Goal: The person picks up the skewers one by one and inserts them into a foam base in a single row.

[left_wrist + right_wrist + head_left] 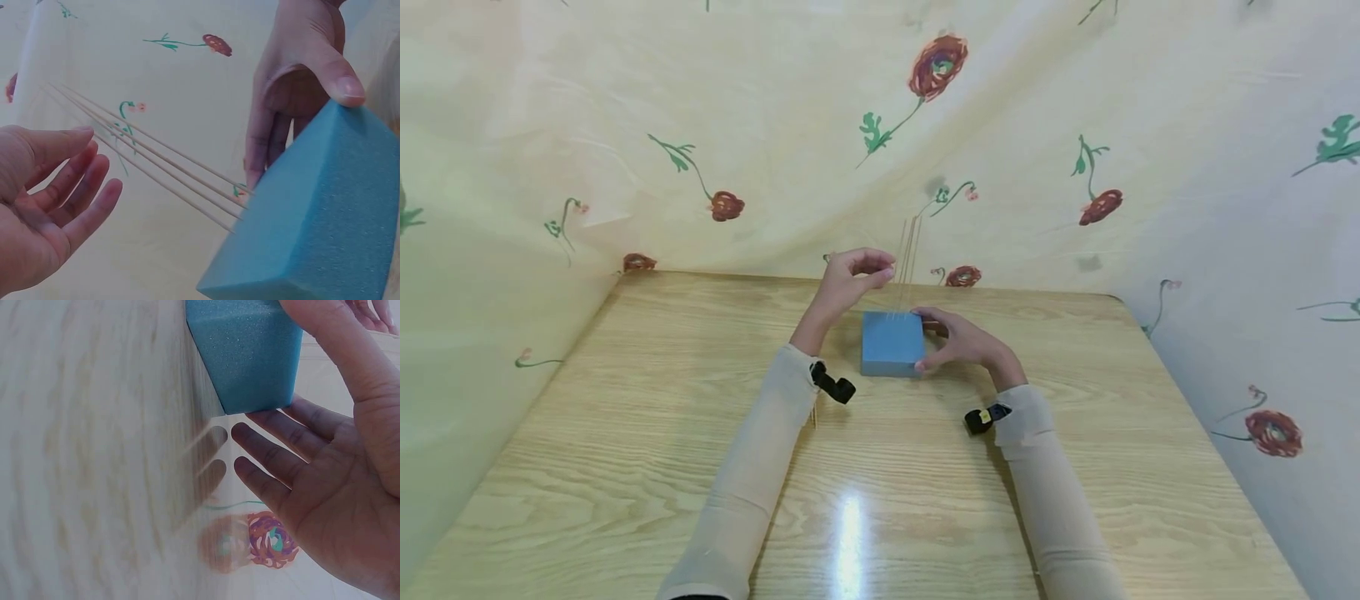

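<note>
A blue foam block lies flat on the wooden table. Several thin wooden skewers stand upright in its top, near the back edge. The left hand is raised left of the skewers, thumb and index fingertips meeting at the outermost one; they appear to pinch it. Its other fingers are loosely bent. At the block's right side, the right hand holds it, thumb at the front corner and index finger at the back. In the right wrist view, the lower fingers extend beyond the block.
More thin sticks lie on the table beside the left sleeve, which partly hides them. A flower-printed cloth hangs behind and along both sides of the table. Each wrist carries a small black camera.
</note>
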Demonstrator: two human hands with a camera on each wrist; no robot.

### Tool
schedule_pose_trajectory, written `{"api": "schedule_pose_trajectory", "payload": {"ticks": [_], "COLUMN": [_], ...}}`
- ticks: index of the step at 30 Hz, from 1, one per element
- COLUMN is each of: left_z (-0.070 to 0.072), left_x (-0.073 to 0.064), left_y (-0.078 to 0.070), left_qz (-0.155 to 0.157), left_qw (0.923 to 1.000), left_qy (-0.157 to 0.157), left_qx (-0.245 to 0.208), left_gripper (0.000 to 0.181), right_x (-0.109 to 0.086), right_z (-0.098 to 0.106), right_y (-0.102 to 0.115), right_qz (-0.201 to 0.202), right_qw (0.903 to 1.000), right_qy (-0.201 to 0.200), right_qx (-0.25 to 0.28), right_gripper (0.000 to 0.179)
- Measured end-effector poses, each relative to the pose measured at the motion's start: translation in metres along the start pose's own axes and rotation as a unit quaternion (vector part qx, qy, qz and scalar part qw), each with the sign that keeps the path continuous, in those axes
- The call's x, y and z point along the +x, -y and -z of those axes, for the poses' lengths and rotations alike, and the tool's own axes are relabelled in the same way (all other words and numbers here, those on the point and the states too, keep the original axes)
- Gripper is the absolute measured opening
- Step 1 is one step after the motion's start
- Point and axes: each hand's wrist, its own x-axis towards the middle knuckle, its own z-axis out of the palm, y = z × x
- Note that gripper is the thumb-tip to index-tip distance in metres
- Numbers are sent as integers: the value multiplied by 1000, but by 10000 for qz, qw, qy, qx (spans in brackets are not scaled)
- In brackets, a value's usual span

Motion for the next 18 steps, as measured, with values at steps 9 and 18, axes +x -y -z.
{"api": "schedule_pose_trajectory", "payload": {"ticks": [9,18], "left_z": [8,28], "left_x": [-5,-8], "left_y": [-5,-11], "left_qz": [118,363], "left_qw": [9997,9977], "left_qy": [99,351], "left_qx": [184,447], "left_gripper": [23,26], "right_x": [-1,-1], "right_z": [-1,1], "right_y": [0,0], "right_qz": [8,-11], "right_qw": [10000,10000], "right_qy": [25,35], "right_qx": [-2,-59], "right_gripper": [98,100]}}
